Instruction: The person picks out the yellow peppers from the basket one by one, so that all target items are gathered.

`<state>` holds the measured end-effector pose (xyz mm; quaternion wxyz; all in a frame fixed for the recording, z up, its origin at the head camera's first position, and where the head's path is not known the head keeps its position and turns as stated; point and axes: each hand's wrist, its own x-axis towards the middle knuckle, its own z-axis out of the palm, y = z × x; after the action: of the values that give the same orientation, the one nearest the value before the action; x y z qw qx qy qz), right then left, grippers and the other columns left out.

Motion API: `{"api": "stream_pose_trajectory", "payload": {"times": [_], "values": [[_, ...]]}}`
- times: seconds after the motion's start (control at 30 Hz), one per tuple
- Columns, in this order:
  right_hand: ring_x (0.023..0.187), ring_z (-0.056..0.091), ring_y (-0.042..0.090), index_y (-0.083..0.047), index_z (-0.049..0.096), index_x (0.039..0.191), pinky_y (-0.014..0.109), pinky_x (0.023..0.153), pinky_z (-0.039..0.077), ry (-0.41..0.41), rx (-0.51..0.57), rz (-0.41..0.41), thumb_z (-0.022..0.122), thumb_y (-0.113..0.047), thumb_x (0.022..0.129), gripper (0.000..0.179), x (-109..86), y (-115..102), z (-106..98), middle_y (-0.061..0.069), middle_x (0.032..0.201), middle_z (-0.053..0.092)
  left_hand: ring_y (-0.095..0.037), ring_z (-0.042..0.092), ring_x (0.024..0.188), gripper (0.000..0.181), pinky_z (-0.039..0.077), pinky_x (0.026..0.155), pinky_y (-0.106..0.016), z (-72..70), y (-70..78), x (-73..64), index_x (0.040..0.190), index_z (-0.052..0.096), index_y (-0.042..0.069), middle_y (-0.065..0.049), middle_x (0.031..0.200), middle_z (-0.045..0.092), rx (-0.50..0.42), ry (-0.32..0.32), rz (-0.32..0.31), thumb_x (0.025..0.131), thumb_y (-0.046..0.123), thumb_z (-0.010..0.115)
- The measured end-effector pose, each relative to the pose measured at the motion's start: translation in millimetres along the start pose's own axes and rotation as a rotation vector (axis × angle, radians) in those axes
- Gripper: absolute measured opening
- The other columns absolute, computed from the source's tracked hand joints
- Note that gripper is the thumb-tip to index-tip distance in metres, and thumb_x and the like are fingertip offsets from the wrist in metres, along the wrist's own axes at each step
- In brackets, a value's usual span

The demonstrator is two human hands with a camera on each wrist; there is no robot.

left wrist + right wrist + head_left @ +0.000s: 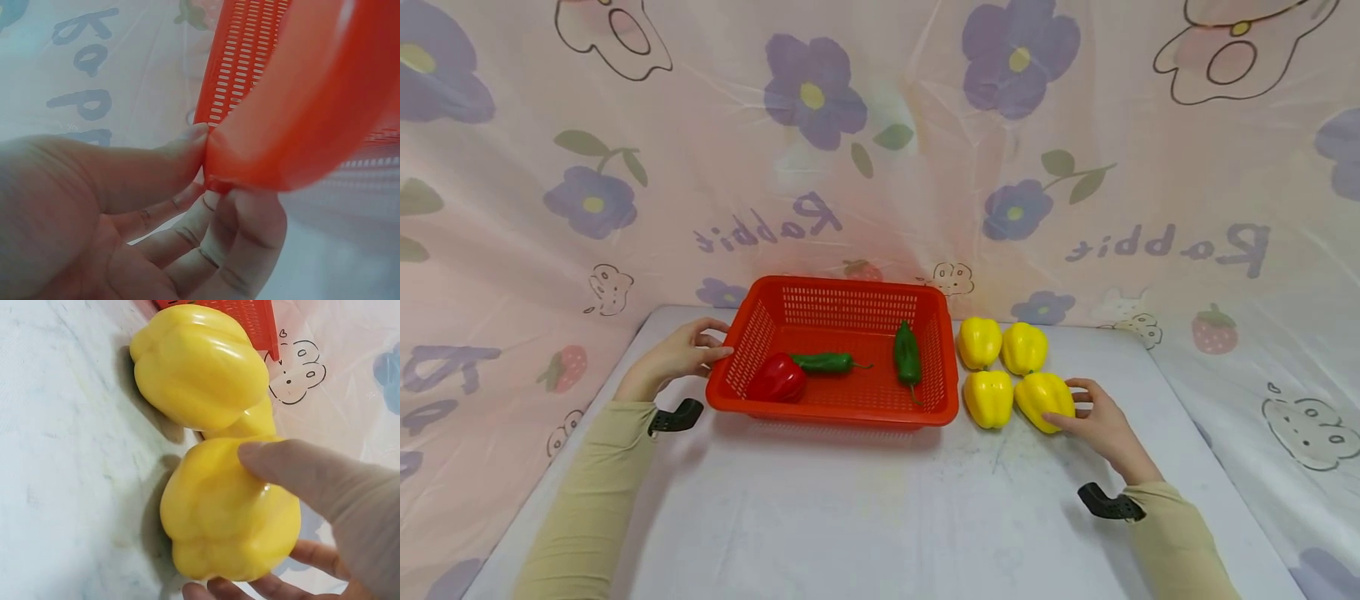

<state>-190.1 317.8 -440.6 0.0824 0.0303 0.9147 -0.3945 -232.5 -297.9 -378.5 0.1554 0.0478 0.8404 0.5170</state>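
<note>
My left hand [683,354] grips the left rim of a red plastic basket [842,408], thumb on top and fingers underneath, as the left wrist view shows up close. In the basket lie a red bell pepper [777,379] and two long green peppers, one lying sideways [823,362], the other lengthwise [907,353]. My right hand [1101,425] holds the nearest right yellow bell pepper [1043,400], its thumb and fingers around opposite sides. In the right wrist view that yellow bell pepper [228,512] sits close over the table, beside another one [197,365].
Three more yellow bell peppers [988,398] stand close together between the basket and my right hand. White table [850,517] surface lies in front of the basket. A printed curtain [880,183] hangs right behind the table.
</note>
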Motion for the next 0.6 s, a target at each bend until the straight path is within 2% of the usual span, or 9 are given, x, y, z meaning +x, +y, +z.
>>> {"api": "stream_pose_trajectory", "payload": {"times": [0.13, 0.37, 0.6], "values": [[0.117, 0.044, 0.049, 0.002, 0.022, 0.145, 0.052, 0.087, 0.048, 0.007, -0.007, 0.013, 0.071, -0.051, 0.082, 0.096, -1.5, -2.9, 2.2, 0.033, 0.137, 0.032, -0.022, 0.064, 0.076, 0.051, 0.057, 0.071, -0.038, 0.5, 0.3, 0.2, 0.135, 0.031, -0.009, -0.019, 0.099, 0.060, 0.002, 0.000, -0.001, 0.096, 0.008, 0.058], [0.119, 0.044, 0.048, 0.003, 0.019, 0.145, 0.041, 0.081, 0.054, 0.009, 0.035, 0.029, 0.064, -0.056, 0.085, 0.095, -1.8, -3.8, 4.4, 0.033, 0.139, 0.029, -0.021, 0.065, 0.075, 0.051, 0.057, 0.070, -0.036, -0.1, -0.3, 0.0, 0.135, 0.030, -0.010, -0.017, 0.096, 0.061, -0.017, -0.007, 0.008, 0.096, 0.007, 0.058], [0.118, 0.044, 0.048, 0.003, 0.019, 0.145, 0.040, 0.080, 0.055, 0.018, 0.046, 0.043, 0.061, -0.058, 0.086, 0.094, -2.1, -6.0, 6.2, 0.034, 0.139, 0.028, -0.021, 0.064, 0.075, 0.051, 0.057, 0.071, -0.037, -0.8, -3.1, 1.2, 0.135, 0.030, -0.010, -0.018, 0.098, 0.061, -0.025, -0.010, 0.006, 0.096, 0.007, 0.057]]}}
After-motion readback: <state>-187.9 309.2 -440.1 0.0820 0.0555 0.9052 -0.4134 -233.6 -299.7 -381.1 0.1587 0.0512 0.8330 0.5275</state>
